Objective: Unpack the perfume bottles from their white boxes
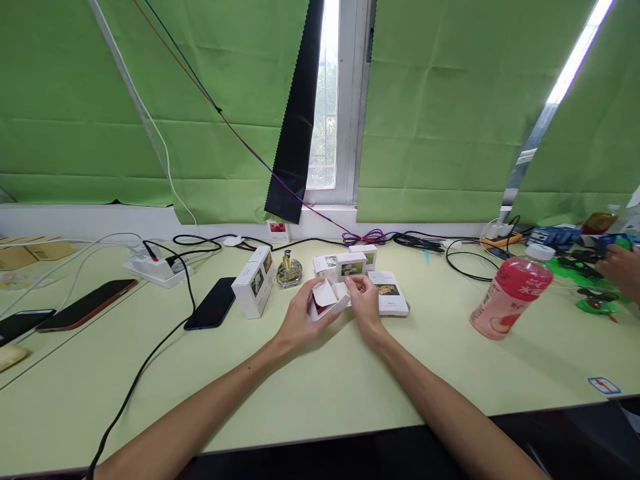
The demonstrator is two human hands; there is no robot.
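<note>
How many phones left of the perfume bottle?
3: dark phone beside the upright white box, red-edged phone farther left, black phone cut off at the left edge. No others visible there.

“水” on the pink bottle (513, 293); red arrow-like sign (604, 385) on the table (450, 347)

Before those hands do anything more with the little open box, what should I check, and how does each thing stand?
1. Left hand holding the small white box: ok.
2. Box open, flap raised: ok.
3. Right hand at the box: ok.
4. Right fingers gripping something: cannot tell; the fingertips are too small to read.
5. Glass bottle upright and apart from both hands: ok.
6. Drink bottle capped and away from both hands: ok.
</note>
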